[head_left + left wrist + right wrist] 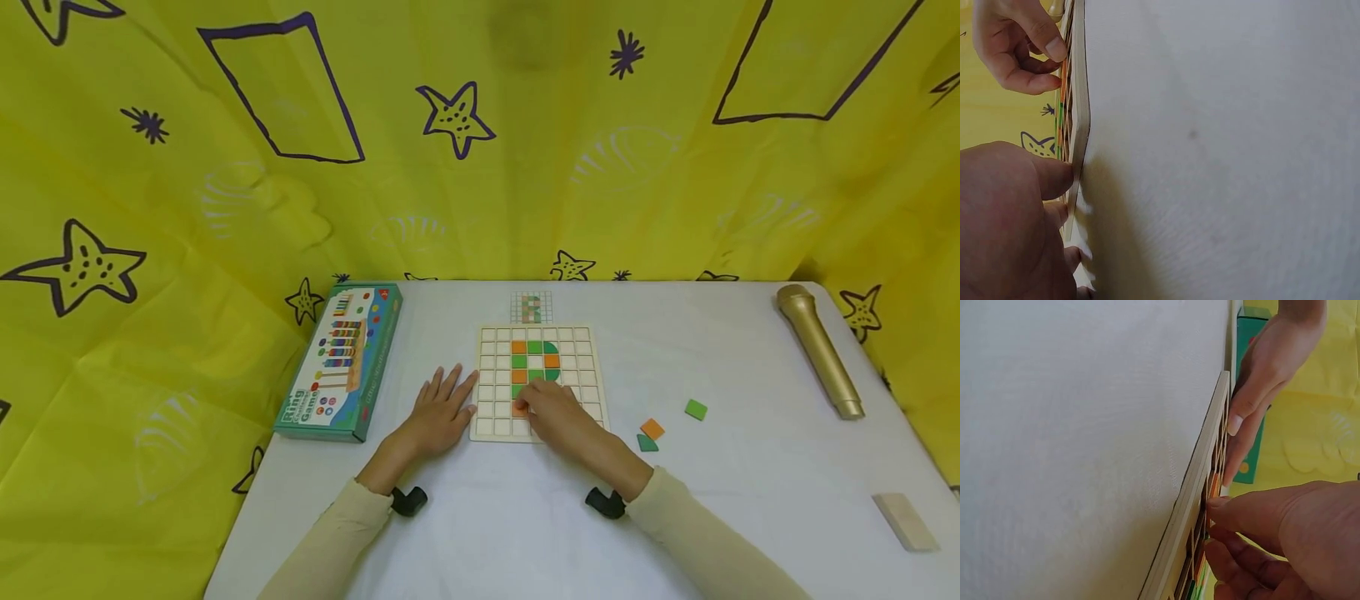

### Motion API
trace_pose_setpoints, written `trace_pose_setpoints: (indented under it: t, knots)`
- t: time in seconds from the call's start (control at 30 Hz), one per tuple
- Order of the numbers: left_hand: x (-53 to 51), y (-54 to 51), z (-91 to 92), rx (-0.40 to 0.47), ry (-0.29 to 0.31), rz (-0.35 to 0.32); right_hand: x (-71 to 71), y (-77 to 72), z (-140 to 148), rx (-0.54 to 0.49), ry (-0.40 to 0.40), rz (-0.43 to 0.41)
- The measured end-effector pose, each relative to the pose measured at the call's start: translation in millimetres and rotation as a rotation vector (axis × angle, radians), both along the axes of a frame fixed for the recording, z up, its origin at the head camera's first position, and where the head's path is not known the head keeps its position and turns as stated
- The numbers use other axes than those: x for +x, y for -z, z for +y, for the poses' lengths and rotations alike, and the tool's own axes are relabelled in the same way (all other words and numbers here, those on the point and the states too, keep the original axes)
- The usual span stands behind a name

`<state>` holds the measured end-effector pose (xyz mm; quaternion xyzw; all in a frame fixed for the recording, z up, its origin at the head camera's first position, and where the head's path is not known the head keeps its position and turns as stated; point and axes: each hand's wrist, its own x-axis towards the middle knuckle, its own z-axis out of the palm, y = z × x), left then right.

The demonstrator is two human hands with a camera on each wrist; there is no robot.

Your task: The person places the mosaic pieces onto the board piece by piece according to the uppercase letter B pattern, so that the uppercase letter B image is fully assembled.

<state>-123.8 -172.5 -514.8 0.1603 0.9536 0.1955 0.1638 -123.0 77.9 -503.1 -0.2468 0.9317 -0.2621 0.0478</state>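
A pale square grid board [485, 425] lies on the white table, with orange and green tiles in several of its cells. My right hand [558, 417] is over the lower middle of the board, its thumb and fingertips bent around an orange tile [518, 409] in the lower rows. The hand covers part of that tile and some cells. With fingers spread, my left hand [441, 417] rests at the board's left edge; its thumb touches the edge in the left wrist view. Right of the board lie a loose orange square tile [652, 429], a dark green rounded tile [647, 443] and a light green square tile [696, 409].
A small printed pattern card [532, 307] lies just behind the board. To the left is a green-edged game box [337, 367]. A gold microphone-shaped object [820, 352] and a pale wooden block [905, 522] lie at the right. Yellow patterned cloth [465, 192] hangs behind the table.
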Motion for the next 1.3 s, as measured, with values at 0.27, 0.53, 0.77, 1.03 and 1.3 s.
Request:
trace_pose_setpoints:
  t: [0.27,0.53,0.77,1.03,1.3]
  knots:
    - [-0.5,1.1,1.3,0.009,0.005,0.01,5.2,-8.3,17.5,-0.019,-0.016,0.029]
    - [-0.2,0.1,1.5,0.003,-0.008,0.007,8.3,-25.6,70.8,-0.022,0.08,-0.038]
    - [-0.7,0.5,0.7,-0.015,-0.006,0.0,10.4,-30.9,139.7,-0.014,0.229,-0.139]
    - [1.2,-2.1,0.3,-0.015,-0.005,0.009,12.1,-30.5,218.4,0.056,0.342,-0.218]
    - [0.3,0.9,-0.2,-0.016,0.002,0.014,11.9,-15.6,239.4,0.024,0.298,-0.221]
